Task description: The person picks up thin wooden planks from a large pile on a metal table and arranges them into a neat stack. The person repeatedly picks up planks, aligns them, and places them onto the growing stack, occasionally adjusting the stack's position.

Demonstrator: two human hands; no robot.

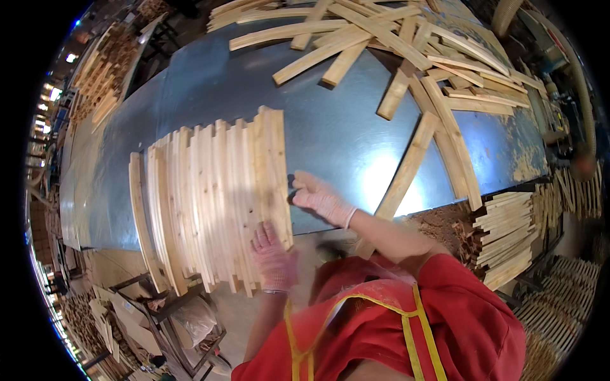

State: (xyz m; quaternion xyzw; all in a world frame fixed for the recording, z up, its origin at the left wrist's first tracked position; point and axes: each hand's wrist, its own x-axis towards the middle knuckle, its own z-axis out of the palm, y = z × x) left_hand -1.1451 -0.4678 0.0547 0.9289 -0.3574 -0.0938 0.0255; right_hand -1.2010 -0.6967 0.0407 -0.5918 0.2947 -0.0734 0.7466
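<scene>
Side by side on the metal table (210, 82) stand many pale wooden strips (216, 197), packed into a row whose near ends reach past the table's edge. My left hand (274, 257), in a thin pinkish glove, lies with its fingers stretched out on the right part of the row, near its front. Just right of the last strip is my right hand (321, 199), gloved in the same way. Its fingers are apart and point at the row, with nothing between them. One strip (145, 219) at the far left leans slightly away from the others.
Loose wooden boards (356, 38) lie crisscross in a heap at the far side and right. One long board (406, 171) slants over the near edge. Stacked strips (508, 235) stand at the right below the table. A metal-framed cart (171, 324) is at the lower left.
</scene>
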